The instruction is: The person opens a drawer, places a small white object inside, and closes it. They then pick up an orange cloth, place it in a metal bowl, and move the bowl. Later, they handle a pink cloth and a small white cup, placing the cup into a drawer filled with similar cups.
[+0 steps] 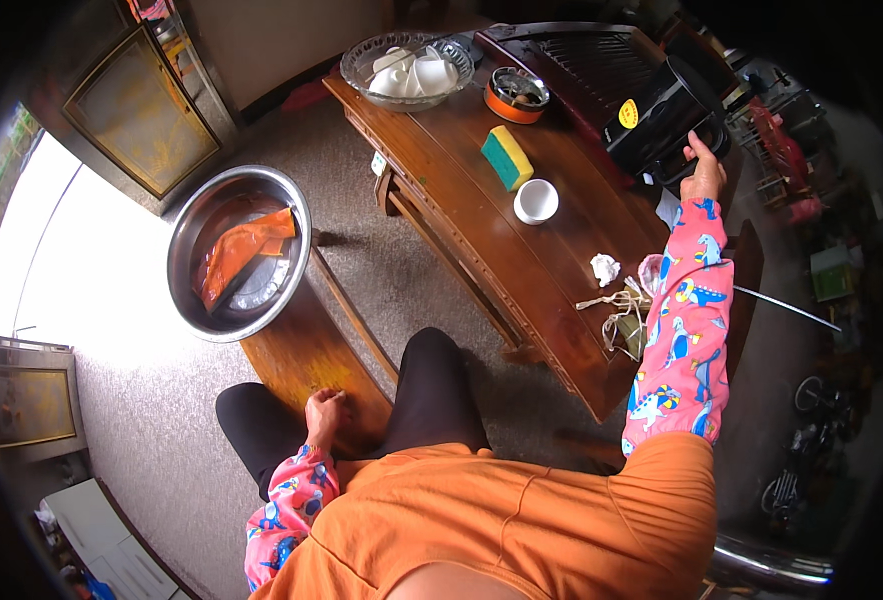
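Note:
At the far right end of the wooden table (479, 195), my right hand (704, 171) is at the handle of a black electric kettle (655, 120), which leans beside a dark slatted tea tray (591, 56). Its index finger points out; how firmly the other fingers hold the handle is hidden. My left hand (325, 412) rests, loosely curled, above the wooden bench (299, 352) between my legs. On the bench's far end stands a steel basin (303, 262) with an orange cloth (239, 255) in water. A green and yellow sponge (507, 157) lies near a white cup (536, 202).
A glass bowl (351, 79) of white cups and an orange-rimmed ashtray (513, 112) stand at the table's far edge. Crumpled tissue (605, 270) and tangled string (621, 304) lie near my right sleeve. A thin rod (786, 307) sticks out at the right.

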`<state>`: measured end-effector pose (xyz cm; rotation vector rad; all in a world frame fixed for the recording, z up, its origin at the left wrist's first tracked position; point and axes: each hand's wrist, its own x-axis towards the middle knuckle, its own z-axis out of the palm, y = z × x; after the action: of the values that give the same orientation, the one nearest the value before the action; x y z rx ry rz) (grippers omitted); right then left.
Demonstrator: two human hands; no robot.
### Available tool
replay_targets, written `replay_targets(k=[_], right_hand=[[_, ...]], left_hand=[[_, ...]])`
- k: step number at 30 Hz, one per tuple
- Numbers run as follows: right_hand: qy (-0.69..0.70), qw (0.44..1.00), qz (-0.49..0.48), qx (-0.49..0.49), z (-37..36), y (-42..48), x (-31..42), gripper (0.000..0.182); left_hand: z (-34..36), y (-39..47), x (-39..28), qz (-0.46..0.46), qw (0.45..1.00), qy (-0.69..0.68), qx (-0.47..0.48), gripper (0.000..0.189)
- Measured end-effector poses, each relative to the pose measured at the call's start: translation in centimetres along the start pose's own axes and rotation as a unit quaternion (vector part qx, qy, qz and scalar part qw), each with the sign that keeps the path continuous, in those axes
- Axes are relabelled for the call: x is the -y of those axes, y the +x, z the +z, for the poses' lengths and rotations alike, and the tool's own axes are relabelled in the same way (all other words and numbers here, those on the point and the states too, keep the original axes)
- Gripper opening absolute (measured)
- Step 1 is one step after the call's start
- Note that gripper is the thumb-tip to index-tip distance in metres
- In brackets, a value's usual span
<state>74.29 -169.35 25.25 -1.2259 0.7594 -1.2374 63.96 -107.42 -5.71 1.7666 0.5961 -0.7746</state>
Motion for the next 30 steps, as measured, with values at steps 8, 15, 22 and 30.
replay_targets(k=[8,15,22,30], right_hand=[[-0.011,1.000,-0.011,-0.013,2.5,2.0,-0.4,0.027],[-0.038,0.993,-0.028,0.105,4.0,5.8,-2.3,0.037],[-0.204,0.978,-0.013,0.049,5.0,4.3,-1.2,0.050],[-0.200,0.945,-0.201,0.162,1.9,-1.8,0.0,0.053]], left_hand=[[0.2,-0.8,-2.0,-0.033,0.999,-0.008,-0.009,0.024],[0.2,-0.1,-1.6,-0.047,0.998,-0.017,-0.027,0.028],[0.1,-0.1,-1.4,-0.052,0.997,-0.040,-0.030,0.028],[0.2,0.1,-1.3,-0.043,0.998,-0.049,-0.024,0.028]])
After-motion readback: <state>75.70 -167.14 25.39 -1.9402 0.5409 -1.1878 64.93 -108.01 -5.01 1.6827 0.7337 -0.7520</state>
